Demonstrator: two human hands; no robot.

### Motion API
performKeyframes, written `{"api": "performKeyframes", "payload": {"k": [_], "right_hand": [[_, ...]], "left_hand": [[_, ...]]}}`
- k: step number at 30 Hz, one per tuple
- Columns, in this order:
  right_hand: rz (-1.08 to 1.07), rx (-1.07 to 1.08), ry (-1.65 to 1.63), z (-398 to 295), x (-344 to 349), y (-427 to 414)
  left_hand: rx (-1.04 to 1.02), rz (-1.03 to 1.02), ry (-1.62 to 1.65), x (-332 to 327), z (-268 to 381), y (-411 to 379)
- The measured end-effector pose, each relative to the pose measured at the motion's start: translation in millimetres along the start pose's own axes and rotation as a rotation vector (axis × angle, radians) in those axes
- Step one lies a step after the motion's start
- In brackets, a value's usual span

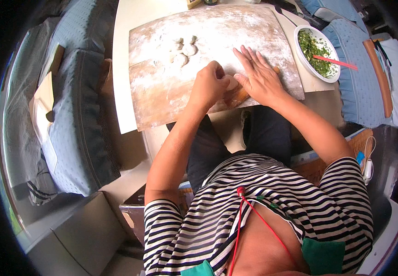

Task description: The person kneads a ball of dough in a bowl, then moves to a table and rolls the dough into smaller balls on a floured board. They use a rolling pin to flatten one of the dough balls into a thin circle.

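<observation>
A floured wooden board (164, 100) lies before me. My left hand (210, 84) pinches the edge of a small flat round of dough (232, 84) near the board's front edge. Flat over a wooden rolling pin (239, 98) rests my right hand (259, 79), its fingers stretched out and its palm on the pin. One end of the pin shows past that hand's outer side; its middle is hidden beneath the palm. Several small pieces of dough (189, 49) sit in a cluster farther back on the board, left of my hands.
To the board's right stands a white bowl (337, 74) of chopped green filling (314, 51), with red chopsticks (337, 62) sticking out over its rim. Behind the bowl lies a dark-handled utensil (285, 15). The white table (123, 86) extends past the board. Blue-covered seats (78, 103) flank both sides.
</observation>
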State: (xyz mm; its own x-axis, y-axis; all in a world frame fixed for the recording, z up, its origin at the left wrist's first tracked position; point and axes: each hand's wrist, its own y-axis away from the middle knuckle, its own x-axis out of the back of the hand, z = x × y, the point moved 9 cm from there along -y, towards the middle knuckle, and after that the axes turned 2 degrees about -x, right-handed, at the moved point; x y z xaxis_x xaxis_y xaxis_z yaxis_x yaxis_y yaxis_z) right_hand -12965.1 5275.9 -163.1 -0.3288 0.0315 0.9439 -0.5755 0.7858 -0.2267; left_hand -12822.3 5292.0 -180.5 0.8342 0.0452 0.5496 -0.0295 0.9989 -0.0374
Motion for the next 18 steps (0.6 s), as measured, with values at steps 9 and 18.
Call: {"api": "performKeyframes", "payload": {"k": [9, 18], "right_hand": [[0.11, -0.063, -0.029, 14.2, -15.7, -61.7], [0.026, 0.006, -0.046, -0.4, -7.1, -25.3]], "left_hand": [[0.081, -0.294, -0.044, -14.1, 4.6, -23.1], [-0.046, 0.011, 0.036, -10.3, 0.1, 3.8]]}}
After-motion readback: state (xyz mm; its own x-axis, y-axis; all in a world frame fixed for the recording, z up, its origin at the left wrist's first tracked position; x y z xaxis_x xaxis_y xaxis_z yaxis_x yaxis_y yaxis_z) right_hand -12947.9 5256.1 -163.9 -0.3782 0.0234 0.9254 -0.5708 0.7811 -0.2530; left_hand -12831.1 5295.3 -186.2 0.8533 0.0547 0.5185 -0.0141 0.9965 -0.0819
